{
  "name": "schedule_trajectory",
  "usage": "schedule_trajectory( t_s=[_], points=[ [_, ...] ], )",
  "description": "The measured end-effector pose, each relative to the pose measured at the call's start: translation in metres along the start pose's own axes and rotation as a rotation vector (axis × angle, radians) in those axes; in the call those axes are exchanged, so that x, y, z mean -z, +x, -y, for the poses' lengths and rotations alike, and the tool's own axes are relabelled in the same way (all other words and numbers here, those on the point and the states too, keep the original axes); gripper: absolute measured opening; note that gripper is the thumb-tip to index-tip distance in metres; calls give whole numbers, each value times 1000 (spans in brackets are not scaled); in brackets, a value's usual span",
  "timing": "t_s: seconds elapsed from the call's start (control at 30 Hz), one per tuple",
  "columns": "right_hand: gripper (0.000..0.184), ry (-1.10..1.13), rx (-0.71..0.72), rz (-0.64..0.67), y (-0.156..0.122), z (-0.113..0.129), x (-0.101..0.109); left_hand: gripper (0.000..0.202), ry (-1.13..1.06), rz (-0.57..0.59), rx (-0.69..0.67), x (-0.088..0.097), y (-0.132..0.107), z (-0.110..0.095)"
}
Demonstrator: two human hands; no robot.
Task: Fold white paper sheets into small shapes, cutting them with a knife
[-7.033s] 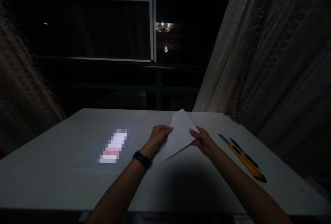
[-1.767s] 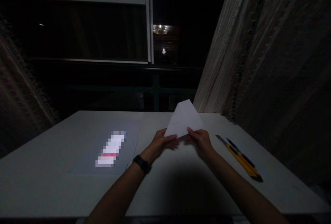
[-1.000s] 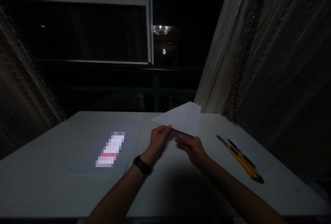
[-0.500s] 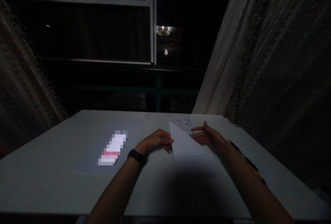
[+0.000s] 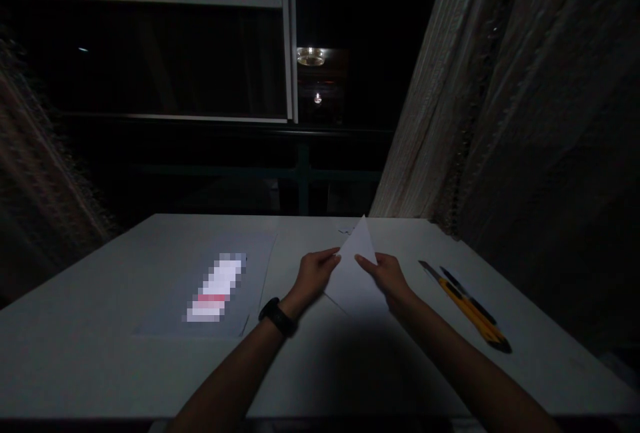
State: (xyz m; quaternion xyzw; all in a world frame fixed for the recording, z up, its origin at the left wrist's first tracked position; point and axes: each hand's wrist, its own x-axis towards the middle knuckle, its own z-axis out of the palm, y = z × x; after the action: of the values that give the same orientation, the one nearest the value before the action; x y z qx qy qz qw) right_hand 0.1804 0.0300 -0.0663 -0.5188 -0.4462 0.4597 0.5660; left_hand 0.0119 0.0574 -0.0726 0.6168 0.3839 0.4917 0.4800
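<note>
A white folded sheet of paper (image 5: 356, 266), pointed at its far end, is held just above the white table (image 5: 100, 366) near its middle. My left hand (image 5: 315, 274), with a dark watch on the wrist, pinches the paper's left edge. My right hand (image 5: 387, 275) pinches its right edge. Both hands have their fingers closed on the sheet.
A yellow utility knife (image 5: 470, 313) and a dark pen (image 5: 467, 295) lie on the table to the right. A flat sheet with a blurred patch (image 5: 210, 293) lies to the left. Curtains hang on both sides of a dark window behind the table.
The paper was turned flat, laid toward the table with my right hand open beside it, and now both hands pinch it again with its point facing away.
</note>
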Motion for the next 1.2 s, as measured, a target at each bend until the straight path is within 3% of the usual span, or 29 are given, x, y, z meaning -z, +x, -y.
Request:
schedule_trajectory(
  t_s=[0.2,0.43,0.6,0.87,1.2],
  points=[
    [37,172,-45,-5,-7,-5,-10,31,95,-121,-113,-8,-10,-2],
    [38,205,-60,49,-11,-1,-13,33,67,-138,-51,-6,-4,5],
    [40,197,-54,76,-11,-5,-14,34,-16,-161,-4,-7,-3,7],
    [36,86,-125,129,-9,-9,-13,33,81,-276,-59,2,-2,5],
    [36,62,-101,137,-7,-12,-11,32,100,-275,-76,4,1,8]
  ],
)
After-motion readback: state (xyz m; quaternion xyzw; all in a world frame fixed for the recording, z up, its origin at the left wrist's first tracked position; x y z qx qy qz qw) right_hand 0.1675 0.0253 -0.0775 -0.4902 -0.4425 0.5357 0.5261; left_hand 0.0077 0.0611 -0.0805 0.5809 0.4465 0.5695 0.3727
